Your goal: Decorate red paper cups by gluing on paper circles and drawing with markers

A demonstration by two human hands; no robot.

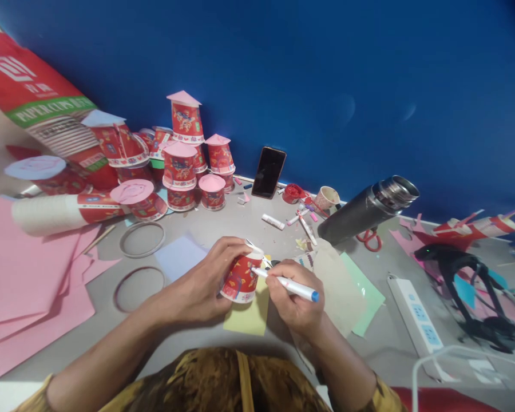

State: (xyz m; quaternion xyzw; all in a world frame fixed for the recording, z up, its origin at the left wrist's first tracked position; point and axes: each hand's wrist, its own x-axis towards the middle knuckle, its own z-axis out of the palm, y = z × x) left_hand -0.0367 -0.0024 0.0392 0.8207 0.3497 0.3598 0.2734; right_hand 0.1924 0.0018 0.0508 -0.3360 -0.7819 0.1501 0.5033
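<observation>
A red patterned paper cup is gripped in my left hand, fingers wrapped round its far side and top. The cup tilts a little. My right hand pinches a white marker pen with a blue end, its tip at the cup's printed side. Under the cup lies a yellow paper sheet. Partly hidden behind my right hand is a pair of scissors. A pale blue sheet lies beyond my left wrist.
Stacked red cups with pink paper tops stand at the back left, near pink sheets and tape rings. A phone leans on the blue wall. A dark flask, a power strip and a black headset-like frame are on the right.
</observation>
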